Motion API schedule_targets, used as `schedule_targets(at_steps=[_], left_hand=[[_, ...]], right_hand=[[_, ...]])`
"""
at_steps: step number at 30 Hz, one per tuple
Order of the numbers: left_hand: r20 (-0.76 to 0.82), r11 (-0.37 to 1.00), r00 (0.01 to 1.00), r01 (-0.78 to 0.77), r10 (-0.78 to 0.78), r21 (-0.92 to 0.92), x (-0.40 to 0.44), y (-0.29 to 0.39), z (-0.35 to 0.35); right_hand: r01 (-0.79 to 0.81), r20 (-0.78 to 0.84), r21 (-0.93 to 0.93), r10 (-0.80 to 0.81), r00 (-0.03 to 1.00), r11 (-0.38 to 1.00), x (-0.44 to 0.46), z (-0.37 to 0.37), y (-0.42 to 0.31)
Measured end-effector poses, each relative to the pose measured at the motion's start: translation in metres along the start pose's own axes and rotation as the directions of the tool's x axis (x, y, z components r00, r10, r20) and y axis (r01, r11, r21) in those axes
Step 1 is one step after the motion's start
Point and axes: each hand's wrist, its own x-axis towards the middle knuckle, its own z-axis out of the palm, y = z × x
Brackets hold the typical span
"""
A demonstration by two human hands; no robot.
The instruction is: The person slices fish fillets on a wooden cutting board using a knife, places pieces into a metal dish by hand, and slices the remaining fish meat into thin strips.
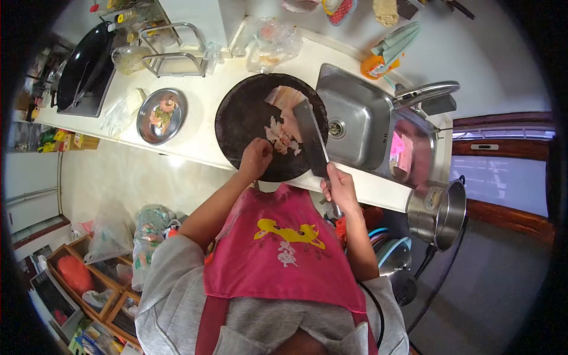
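Observation:
My right hand (341, 188) is wrapped round the handle of a cleaver (310, 131). The broad blade lies over the right side of a dark round chopping board (239, 118), beside a slab of pale pink meat (289, 102). Several thin cut slices of meat (281, 137) lie in a loose pile left of the blade. At the board's lower edge, my left hand (257, 157) has its fingers curled together close to the slices; whether anything is between them is hidden. Left of the board, a round metal plate (142, 121) holds some meat pieces.
Right of the board is a steel sink (355, 112) with a tap (429, 92). A metal pot (423, 216) stands at the counter's right end. Behind the board lie clear plastic bags (275, 47) and a metal rack (177, 59). A black wok (86, 65) sits far left.

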Motion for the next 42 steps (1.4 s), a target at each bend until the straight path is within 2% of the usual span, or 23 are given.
schedule_targets(at_steps=[1, 2, 4, 5, 7, 8, 10, 13, 17, 19, 20, 22, 25, 26, 27, 29, 32, 34, 35, 37, 39, 40, 42], left_hand=[[0.024, 0.990, 0.998, 0.068, -0.066, -0.123, 0.009, 0.003, 0.001], [0.027, 0.991, 0.998, 0.058, -0.055, -0.121, 0.022, 0.004, 0.001], [-0.169, 0.976, 0.963, -0.217, 0.210, -0.024, 0.049, 0.000, 0.003], [-0.168, 0.974, 0.962, -0.224, 0.217, -0.023, 0.055, -0.001, 0.005], [-0.097, 0.956, 0.985, -0.109, 0.140, 0.272, 0.066, -0.001, 0.005], [-0.096, 0.955, 0.985, -0.113, 0.144, 0.272, 0.070, 0.001, 0.007], [0.261, 0.937, 0.960, -0.177, 0.097, 0.302, 0.073, 0.006, 0.011], [0.360, 0.962, 0.928, -0.178, 0.093, 0.209, 0.063, 0.003, 0.019], [0.484, 0.962, 0.856, -0.255, 0.181, 0.092, 0.040, -0.006, 0.026], [0.337, 0.985, 0.927, -0.132, 0.163, -0.111, 0.028, 0.008, 0.019], [0.342, 0.985, 0.925, -0.134, 0.165, -0.112, 0.028, 0.013, 0.012], [0.298, 0.996, 0.955, 0.028, 0.000, -0.089, 0.027, 0.018, 0.000], [0.218, 0.991, 0.972, -0.068, 0.091, -0.112, 0.027, -0.001, -0.003], [0.197, 0.990, 0.976, -0.071, 0.095, -0.123, 0.029, -0.010, -0.003], [0.173, 0.989, 0.981, -0.070, 0.092, -0.131, 0.030, -0.019, -0.003], [0.083, 0.976, 0.992, -0.077, 0.096, -0.205, 0.030, -0.012, -0.027], [0.008, 0.952, 1.000, -0.023, 0.027, -0.306, 0.035, -0.012, -0.072], [-0.156, 0.944, 0.987, -0.081, 0.032, -0.320, 0.037, -0.014, -0.112], [-0.194, 0.923, 0.980, -0.044, -0.034, -0.383, 0.035, -0.013, -0.135], [-0.314, 0.914, 0.949, -0.109, -0.021, -0.390, 0.037, -0.038, -0.175], [-0.425, 0.979, 0.903, -0.029, -0.061, -0.203, 0.026, -0.038, -0.228], [-0.432, 0.979, 0.900, -0.027, -0.063, -0.200, 0.025, -0.058, -0.241], [-0.576, 0.991, 0.816, -0.113, 0.049, -0.076, 0.025, -0.112, -0.256]], right_hand=[[0.007, -0.006, 0.006, -0.007, 1.000, 1.000, -0.003, -0.001, 0.004], [-0.023, -0.026, 0.066, 0.025, 0.999, 0.998, -0.006, -0.003, 0.009], [-0.083, -0.057, 0.140, 0.092, 0.994, 0.987, -0.009, -0.009, 0.023], [-0.078, -0.061, 0.143, 0.088, 0.994, 0.987, -0.014, -0.011, 0.031], [-0.069, -0.102, 0.293, 0.103, 0.989, 0.953, -0.025, -0.016, 0.051], [-0.103, -0.098, 0.294, 0.137, 0.986, 0.950, -0.027, -0.021, 0.067], [-0.126, -0.094, 0.345, 0.168, 0.981, 0.930, -0.038, -0.023, 0.088], [-0.230, -0.027, 0.467, 0.274, 0.961, 0.854, -0.051, -0.014, 0.105], [-0.236, 0.090, 0.494, 0.221, 0.971, 0.837, -0.040, 0.016, 0.120], [-0.211, 0.111, 0.491, 0.180, 0.977, 0.845, -0.021, 0.033, 0.138], [-0.210, 0.107, 0.495, 0.181, 0.978, 0.843, -0.018, 0.038, 0.141], [-0.205, 0.111, 0.513, 0.173, 0.979, 0.834, -0.020, 0.052, 0.121], [-0.171, 0.131, 0.465, 0.124, 0.984, 0.868, -0.023, 0.059, 0.101], [-0.162, 0.041, 0.395, 0.159, 0.986, 0.904, -0.027, 0.063, 0.086], [-0.191, 0.031, 0.362, 0.193, 0.981, 0.912, -0.026, 0.067, 0.074], [-0.149, 0.088, 0.395, 0.125, 0.988, 0.907, -0.022, 0.075, 0.055], [-0.081, 0.128, 0.230, 0.053, 0.990, 0.970, -0.006, 0.093, 0.018], [0.007, 0.162, 0.126, -0.028, 0.986, 0.992, 0.001, 0.116, -0.019], [0.009, 0.177, 0.118, -0.030, 0.984, 0.993, 0.009, 0.129, -0.035], [0.096, 0.296, -0.068, -0.072, 0.952, 0.993, 0.026, 0.157, -0.065], [0.116, 0.338, -0.129, -0.066, 0.939, 0.985, 0.036, 0.200, -0.095], [0.192, 0.389, -0.215, -0.096, 0.916, 0.958, 0.052, 0.218, -0.098], [0.273, 0.447, -0.293, -0.121, 0.886, 0.916, 0.072, 0.253, -0.103]])
